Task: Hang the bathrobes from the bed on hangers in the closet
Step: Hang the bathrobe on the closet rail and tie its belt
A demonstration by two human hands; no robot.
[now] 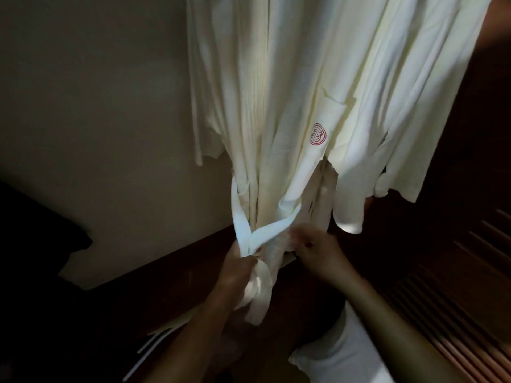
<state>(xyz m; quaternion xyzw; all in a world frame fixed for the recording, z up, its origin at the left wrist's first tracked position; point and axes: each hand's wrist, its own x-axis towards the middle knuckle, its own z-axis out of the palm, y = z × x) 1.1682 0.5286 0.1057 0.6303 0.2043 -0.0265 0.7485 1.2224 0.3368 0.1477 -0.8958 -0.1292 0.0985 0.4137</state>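
Note:
A cream bathrobe [290, 92] with a red round logo on its pocket hangs from above, its top out of frame. Behind it on the right hangs a second pale robe [414, 106]. The front robe's white belt [276, 228] crosses below its waist. My left hand [237, 272] grips the crossed belt and its loose end, which dangles below my fist. My right hand [312, 244] pinches the other belt strand beside it. The hangers are hidden above the frame.
A beige wall [96, 120] stands on the left behind the robes. Dark wood with slats [470, 272] fills the right side. A white cloth [345, 349] lies low between my forearms. A dark object [41, 230] sits at the far left.

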